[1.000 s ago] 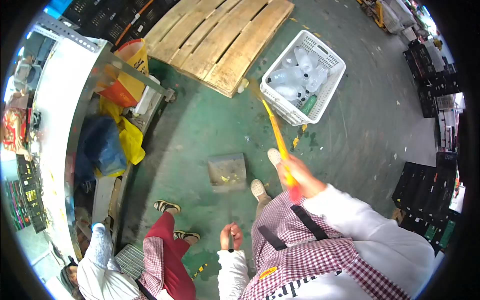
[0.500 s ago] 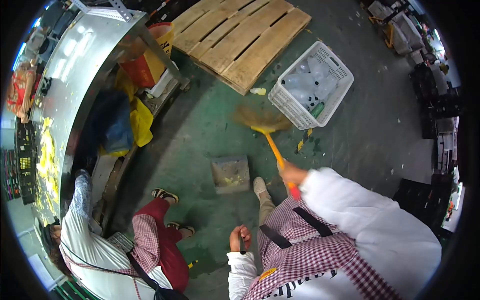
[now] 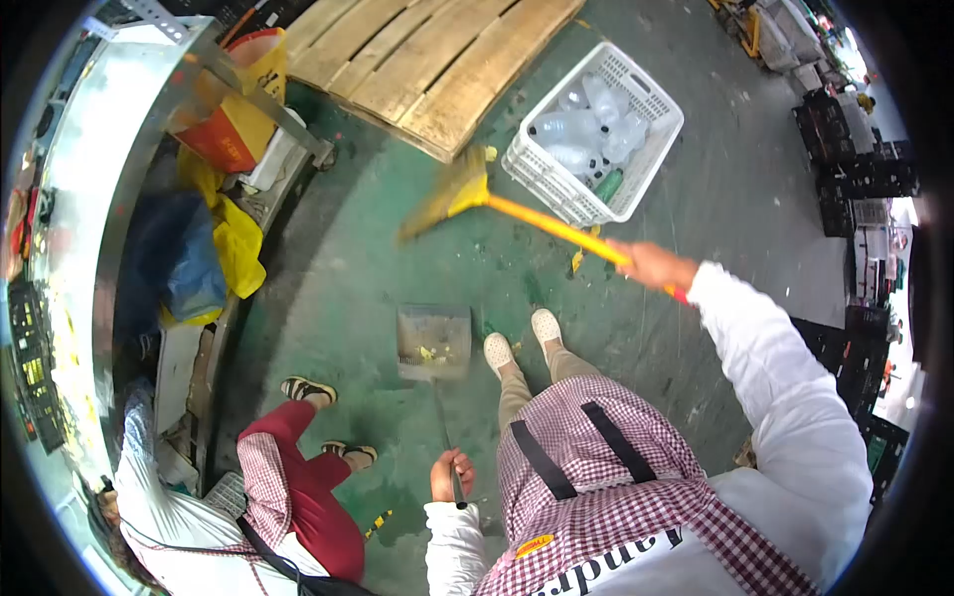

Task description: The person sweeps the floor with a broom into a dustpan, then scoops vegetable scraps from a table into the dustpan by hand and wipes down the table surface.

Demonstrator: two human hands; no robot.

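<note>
My right hand grips the yellow handle of a broom near its red end. The bristles are smeared by motion over the green floor, below the pallet's corner. Low in front of me, my left hand is wrapped round the thin dark handle of a dustpan. The grey pan rests on the floor left of my feet, with a few yellow scraps in it. Broom head and pan are apart.
A white crate of plastic bottles stands below a wooden pallet. On the left, a co-worker sits or crouches by a metal table. Yellow and blue bags lie under it. Yellow bits dot the floor.
The broom head has swung left, away from the crate, and its handle now slants flatter. My right hand has moved right and up. The dustpan's handle shows more clearly. The whole view has shifted.
</note>
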